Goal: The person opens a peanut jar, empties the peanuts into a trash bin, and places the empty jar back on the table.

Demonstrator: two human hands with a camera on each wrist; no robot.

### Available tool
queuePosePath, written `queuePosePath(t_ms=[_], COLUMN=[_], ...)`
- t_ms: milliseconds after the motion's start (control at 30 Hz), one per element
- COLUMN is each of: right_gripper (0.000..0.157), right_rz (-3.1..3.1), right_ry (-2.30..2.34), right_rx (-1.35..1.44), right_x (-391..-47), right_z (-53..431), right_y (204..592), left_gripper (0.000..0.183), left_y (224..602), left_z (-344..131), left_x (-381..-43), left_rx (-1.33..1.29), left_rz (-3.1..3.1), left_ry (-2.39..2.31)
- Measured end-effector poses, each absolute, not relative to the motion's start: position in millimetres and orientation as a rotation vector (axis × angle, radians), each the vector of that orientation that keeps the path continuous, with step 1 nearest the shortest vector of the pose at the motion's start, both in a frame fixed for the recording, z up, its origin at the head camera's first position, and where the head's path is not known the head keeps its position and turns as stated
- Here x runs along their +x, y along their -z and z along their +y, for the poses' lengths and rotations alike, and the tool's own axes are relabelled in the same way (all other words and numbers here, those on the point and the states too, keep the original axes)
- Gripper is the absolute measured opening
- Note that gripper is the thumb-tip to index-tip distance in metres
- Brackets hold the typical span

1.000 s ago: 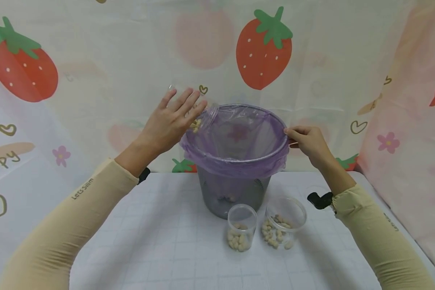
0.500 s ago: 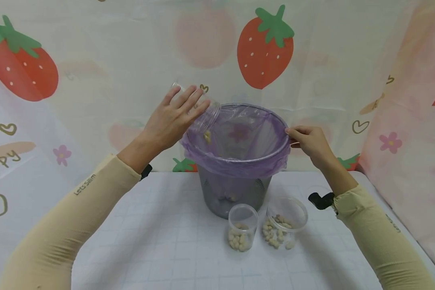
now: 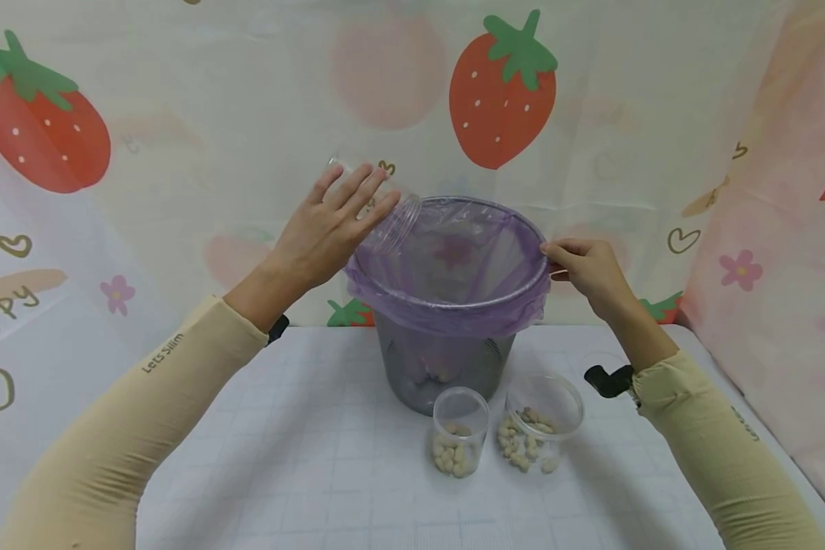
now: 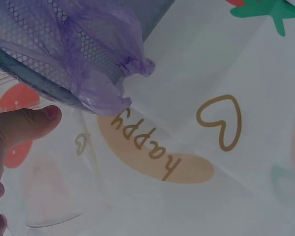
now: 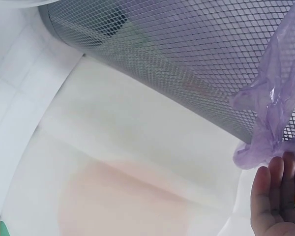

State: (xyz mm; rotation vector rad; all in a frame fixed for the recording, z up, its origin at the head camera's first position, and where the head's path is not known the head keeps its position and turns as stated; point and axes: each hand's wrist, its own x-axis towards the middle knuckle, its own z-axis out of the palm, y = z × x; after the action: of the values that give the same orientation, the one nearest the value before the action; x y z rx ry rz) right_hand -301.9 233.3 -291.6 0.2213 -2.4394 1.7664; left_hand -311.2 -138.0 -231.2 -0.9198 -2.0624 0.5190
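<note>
My left hand (image 3: 323, 225) grips a clear plastic jar (image 3: 402, 221), tipped mouth-down over the left rim of a grey mesh wastebasket (image 3: 447, 374). No pieces show inside the jar. In the left wrist view my thumb (image 4: 34, 124) lies along the jar's see-through wall (image 4: 54, 199), just beside the basket's rim. A purple bin bag (image 3: 454, 317) lines the basket and folds over its edge. On the right side, my right hand (image 3: 587, 271) pinches the bag at the rim. The right wrist view shows its fingers (image 5: 275, 191) against the bag's bunched edge.
In front of the basket stands a clear cup (image 3: 462, 412) partly filled with pale, nut-like pieces (image 3: 451, 460). To its right is a wider clear tub (image 3: 555, 397) with similar pieces. A white tabletop (image 3: 302, 473) lies beneath, with a strawberry-print cloth (image 3: 247, 92) behind.
The left hand has tipped the jar further and shifted slightly right. Pale pieces seen in the jar earlier have slid out past its mouth. The right hand has stayed at the rim.
</note>
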Motion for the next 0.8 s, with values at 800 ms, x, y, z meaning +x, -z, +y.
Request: queuePosePath(t_ms=[800], right_gripper=[0.049], right_rz=[-2.452], right_ry=[-1.752], right_rx=[0.22], right_x=[-302.0], right_z=[232.5], right_y=[291.4], left_gripper=[0.068], left_y=[235.0], left_z=[-137.0], left_x=[-307.6], left_rx=[-0.893], left_rz=[-2.101], left_ry=[-0.433])
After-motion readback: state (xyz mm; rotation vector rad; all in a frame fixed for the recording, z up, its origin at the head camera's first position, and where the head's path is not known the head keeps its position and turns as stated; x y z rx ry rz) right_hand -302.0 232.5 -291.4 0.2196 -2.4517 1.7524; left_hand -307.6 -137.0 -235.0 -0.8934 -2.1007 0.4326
